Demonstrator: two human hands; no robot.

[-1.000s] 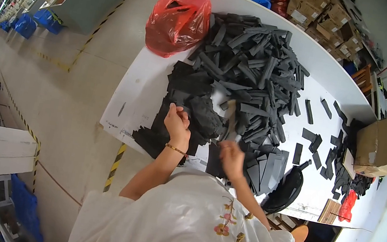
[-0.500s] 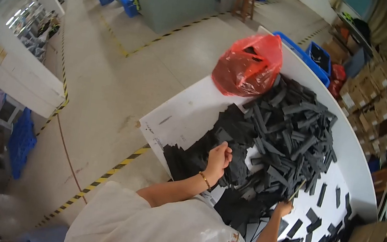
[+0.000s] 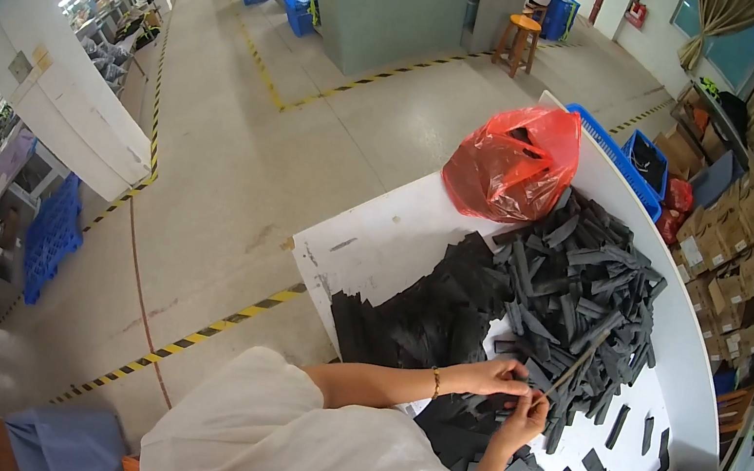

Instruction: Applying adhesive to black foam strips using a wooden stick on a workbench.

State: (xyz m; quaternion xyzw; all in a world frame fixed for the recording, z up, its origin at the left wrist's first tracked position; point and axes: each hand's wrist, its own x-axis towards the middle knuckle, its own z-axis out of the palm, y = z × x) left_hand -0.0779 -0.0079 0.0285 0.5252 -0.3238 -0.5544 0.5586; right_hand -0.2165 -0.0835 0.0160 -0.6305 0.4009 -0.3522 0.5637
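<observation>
Both hands pinch one thin black strip [image 3: 577,361]: my left hand [image 3: 495,377] and right hand [image 3: 527,419] closed on its near end, above the black strip pile [image 3: 577,277].

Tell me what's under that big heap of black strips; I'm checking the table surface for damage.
The heap of black strips lies on the white table, whose bare top shows around it. The surface beneath the heap is covered and cannot be seen.
</observation>
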